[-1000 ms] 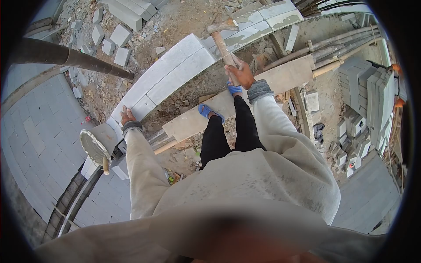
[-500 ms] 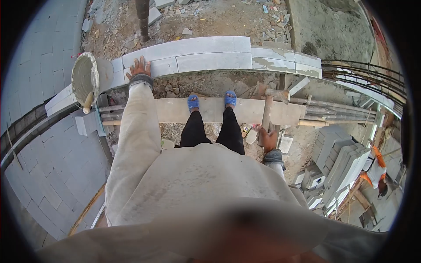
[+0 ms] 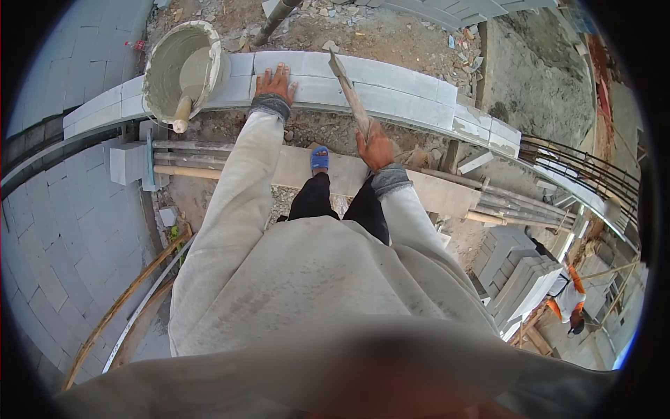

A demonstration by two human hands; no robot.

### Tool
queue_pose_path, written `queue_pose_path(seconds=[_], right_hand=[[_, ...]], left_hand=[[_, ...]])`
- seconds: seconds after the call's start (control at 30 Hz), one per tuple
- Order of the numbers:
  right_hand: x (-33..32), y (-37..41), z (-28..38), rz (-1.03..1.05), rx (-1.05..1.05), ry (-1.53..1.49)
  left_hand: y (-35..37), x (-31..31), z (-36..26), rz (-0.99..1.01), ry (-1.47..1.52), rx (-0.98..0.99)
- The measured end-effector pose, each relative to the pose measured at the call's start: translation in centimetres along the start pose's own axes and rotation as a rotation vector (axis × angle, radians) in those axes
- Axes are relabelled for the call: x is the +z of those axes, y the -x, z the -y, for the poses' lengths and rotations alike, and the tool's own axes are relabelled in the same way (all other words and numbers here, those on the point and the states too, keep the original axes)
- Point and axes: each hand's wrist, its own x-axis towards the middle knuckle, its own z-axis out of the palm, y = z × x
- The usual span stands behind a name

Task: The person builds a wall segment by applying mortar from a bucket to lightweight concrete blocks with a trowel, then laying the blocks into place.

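Observation:
My left hand (image 3: pixel 275 88) lies with its fingers spread flat on top of the pale block wall (image 3: pixel 391 73), just right of a bucket (image 3: pixel 158 78). Grey mortar (image 3: pixel 199 68) fills part of that bucket. A wooden handle (image 3: pixel 182 115) sticks out over its near rim; the tool's other end is hidden in the mortar. Wrapped round the wooden handle of a hammer (image 3: pixel 354 101), my right hand (image 3: pixel 377 148) is closed in front of the wall. The hammer's head, seen nearly edge-on, is over the top of the blocks.
Under my feet is a plank (image 3: pixel 296 167) laid on poles (image 3: pixel 199 157). Stacked blocks (image 3: pixel 520 279) stand at lower right, near a person in orange and white (image 3: pixel 569 297). Steel bars (image 3: pixel 583 164) run out from the wall's right end. A post (image 3: pixel 276 21) rises beyond the wall.
My right hand has raised the hammer from beside my leg up to the wall. My view has shifted, with the bucket now nearer. My left hand stays flat on the blocks.

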Motion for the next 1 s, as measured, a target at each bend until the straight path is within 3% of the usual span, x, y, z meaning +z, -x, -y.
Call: queue_pose_path(seconds=[0.13,0.37,0.47,0.67,0.77,0.87,0.93,1.0], right_hand=[[1.6,-3.3,2.7,0.187,0.125,0.101],[1.7,-3.7,3.4,0.221,0.136,0.08],[1.6,-3.6,4.4,0.093,0.063,0.049],[1.0,-4.9,3.8,0.217,0.061,0.125],[-1.5,-1.0,2.6,0.15,0.134,0.092],[-4.2,7.0,-2.1,-0.135,0.038,-0.014],[-7.9,13.0,-5.2,-0.059,0.232,-0.068],[-10.1,19.5,-10.2,-0.022,0.256,-0.078]], left_hand=[[0.1,-0.6,-0.1,-0.001,-0.048,0.016],[0.6,0.2,-0.1,-0.046,-0.012,0.006],[0.2,-0.3,0.0,-0.022,0.013,-0.005],[0.1,-0.5,-0.2,0.042,-0.021,-0.028],[-0.1,-0.7,-0.5,0.112,-0.034,-0.046],[-0.1,-0.8,-1.3,0.109,-0.066,-0.076],[-0.5,-1.1,-2.3,0.08,-0.064,-0.109],[-0.5,0.1,-3.2,0.057,-0.042,-0.175]])
